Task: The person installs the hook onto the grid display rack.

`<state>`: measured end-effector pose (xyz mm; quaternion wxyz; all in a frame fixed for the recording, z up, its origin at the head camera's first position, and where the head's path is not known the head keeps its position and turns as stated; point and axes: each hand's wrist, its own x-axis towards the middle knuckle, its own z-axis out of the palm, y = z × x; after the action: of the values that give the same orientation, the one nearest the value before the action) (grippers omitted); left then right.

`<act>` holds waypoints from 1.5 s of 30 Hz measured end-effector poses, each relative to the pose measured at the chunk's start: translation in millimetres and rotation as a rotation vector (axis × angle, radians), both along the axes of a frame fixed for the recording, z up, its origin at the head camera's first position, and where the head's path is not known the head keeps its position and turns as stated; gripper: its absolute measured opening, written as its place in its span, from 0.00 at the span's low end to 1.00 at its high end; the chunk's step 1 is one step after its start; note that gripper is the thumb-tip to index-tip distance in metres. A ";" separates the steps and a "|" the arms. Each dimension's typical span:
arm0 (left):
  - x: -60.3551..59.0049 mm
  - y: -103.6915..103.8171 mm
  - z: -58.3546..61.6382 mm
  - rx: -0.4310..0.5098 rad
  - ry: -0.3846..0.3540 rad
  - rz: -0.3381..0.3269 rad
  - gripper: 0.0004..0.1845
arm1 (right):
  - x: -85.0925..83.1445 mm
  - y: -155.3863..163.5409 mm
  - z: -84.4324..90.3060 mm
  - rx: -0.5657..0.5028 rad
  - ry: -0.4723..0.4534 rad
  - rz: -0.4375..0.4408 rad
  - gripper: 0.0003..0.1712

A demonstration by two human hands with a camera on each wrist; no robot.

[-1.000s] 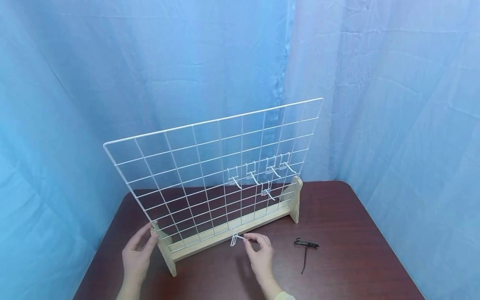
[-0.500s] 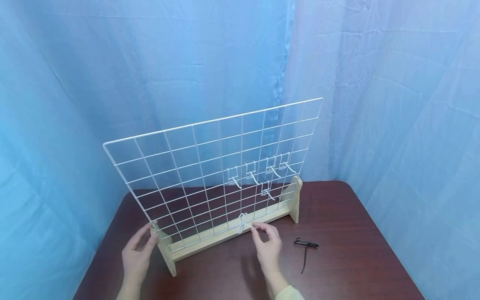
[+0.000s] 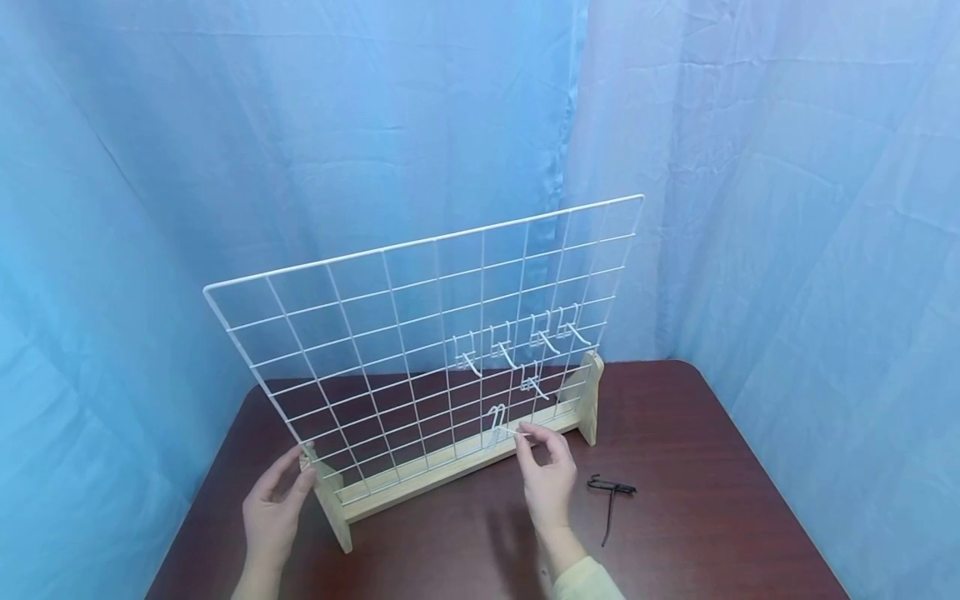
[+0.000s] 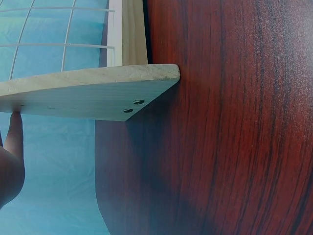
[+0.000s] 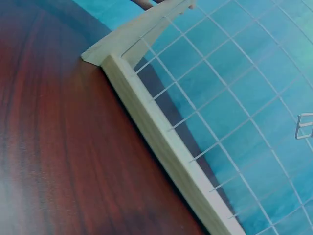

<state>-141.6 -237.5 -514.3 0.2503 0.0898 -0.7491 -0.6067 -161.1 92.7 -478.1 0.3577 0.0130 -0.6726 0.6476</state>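
A white wire grid panel point(image 3: 423, 242) stands tilted in a wooden stand point(image 3: 435, 478). My left hand point(image 3: 272, 510) holds the stand's left end piece point(image 3: 335, 512) between thumb and fingers. In the left wrist view, one finger point(image 4: 15, 134) touches the outer face of that end piece point(image 4: 88, 93). My right hand point(image 3: 551, 482) pinches the prong of a white wire hook point(image 3: 495, 419) between thumb and fingertips. The hook's two bent tops point up, in front of the lower grid; whether they touch the wires is unclear. The right wrist view does not show the held hook.
Several white hooks point(image 3: 469, 362) hang on the grid's right half, most in one row and one lower down. A black hook-shaped piece point(image 3: 611, 486) lies on the dark red table point(image 3: 697, 517), right of my right hand. Blue curtains point(image 3: 420, 125) surround the table.
My right hand has carried the white hook up and to the right, from below the wooden base to before the lower grid. My left hand stays on the end piece.
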 end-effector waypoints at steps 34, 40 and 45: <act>-2.1 -0.6 -1.8 0.023 -0.002 0.005 0.19 | -28.4 2.2 37.7 0.121 0.137 -0.144 0.08; -1.7 -0.1 -1.1 0.021 -0.002 0.002 0.19 | -33.7 0.7 39.5 0.187 0.210 -0.173 0.10; -1.1 0.0 -0.9 0.021 -0.015 0.004 0.19 | -35.9 0.0 41.5 0.215 0.236 -0.186 0.11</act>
<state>-142.7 -237.6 -515.3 0.2449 0.0986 -0.7445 -0.6132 -197.0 92.7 -436.7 0.4890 0.0648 -0.6898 0.5300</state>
